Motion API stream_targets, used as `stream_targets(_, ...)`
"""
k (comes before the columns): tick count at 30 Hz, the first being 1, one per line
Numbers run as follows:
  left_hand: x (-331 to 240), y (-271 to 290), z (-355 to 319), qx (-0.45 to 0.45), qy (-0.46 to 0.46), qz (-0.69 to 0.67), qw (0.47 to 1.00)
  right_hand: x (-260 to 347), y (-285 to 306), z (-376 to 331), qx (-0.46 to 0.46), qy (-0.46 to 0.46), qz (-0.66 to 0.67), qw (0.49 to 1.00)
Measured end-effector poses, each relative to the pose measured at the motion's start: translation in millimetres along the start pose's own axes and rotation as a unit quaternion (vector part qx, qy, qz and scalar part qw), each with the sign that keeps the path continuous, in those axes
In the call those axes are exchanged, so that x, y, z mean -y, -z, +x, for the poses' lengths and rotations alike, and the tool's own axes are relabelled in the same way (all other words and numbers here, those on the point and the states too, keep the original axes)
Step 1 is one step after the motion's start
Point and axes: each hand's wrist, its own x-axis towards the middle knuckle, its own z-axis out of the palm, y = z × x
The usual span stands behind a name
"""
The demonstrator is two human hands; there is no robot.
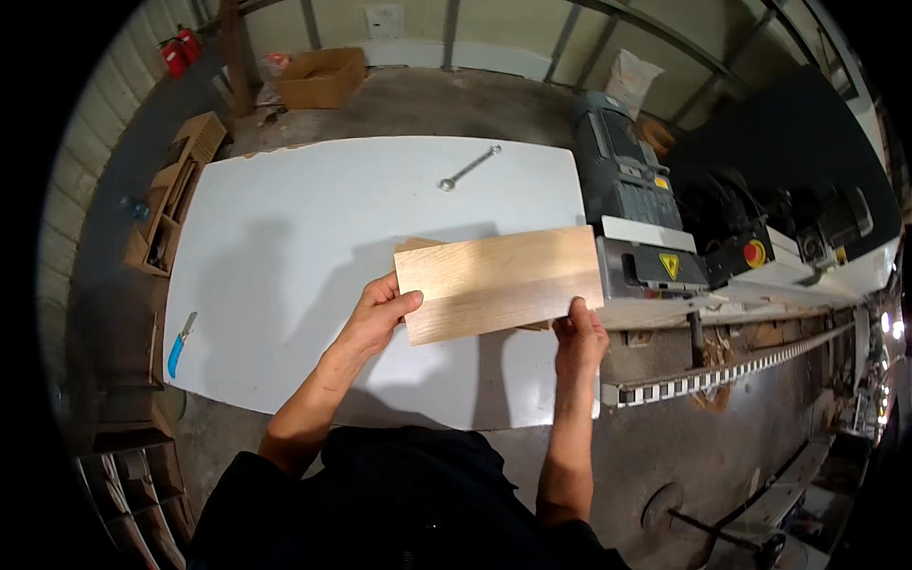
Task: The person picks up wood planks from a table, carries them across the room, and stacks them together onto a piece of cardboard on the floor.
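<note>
A light-brown rectangular wooden board (503, 280) is held up over the white table, tilted slightly with its right end higher. My left hand (378, 312) grips its left end, thumb on the upper face and fingers behind. At the lower right corner, my right hand (580, 338) pinches the board the same way. Under it, partly hidden, lies more wood (414, 244), showing past the board's upper left and lower right edges; how many pieces I cannot tell.
On the white table (275, 332) lie a metal wrench (470, 168) at the far side and a blue-handled knife (180, 347) at the left. A machine with a motor (627, 171) and red stop button (754, 253) adjoins the right side. Beyond stands a cardboard box (322, 78).
</note>
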Motion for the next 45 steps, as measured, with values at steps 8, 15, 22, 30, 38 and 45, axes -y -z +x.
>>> stream_targets(8, -63.7, 2.2, -14.3, -0.146, -0.102, -0.013, 0.984, 9.6, -18.9, -30.4, 0.152, -0.024, -0.005, 0.988)
stream_targets(15, -79.0, 6.3, -38.1, -0.162, -0.231, 0.007, 0.959, 32.1, -23.2, -14.1, 0.199, 0.053, -0.086, 0.975)
stream_targets(22, -84.3, 10.6, -56.6, -0.171, -0.301, 0.091, 0.934, 32.5, -30.9, -17.5, 0.223, 0.075, -0.130, 0.963)
stream_targets(30, -96.3, 19.1, -70.7, -0.118, -0.386, 0.205, 0.892, 23.3, -30.2, -9.7, 0.194, 0.276, -0.271, 0.901)
stream_targets(38, -89.5, 22.2, -79.7, -0.069, -0.400, 0.169, 0.898, 22.6, -36.9, 5.4, 0.229, 0.423, -0.258, 0.838)
stream_targets(45, -90.3, 17.7, -79.1, 0.001, -0.442, 0.134, 0.887, 17.9, -43.1, 8.4, 0.230, 0.408, -0.203, 0.860)
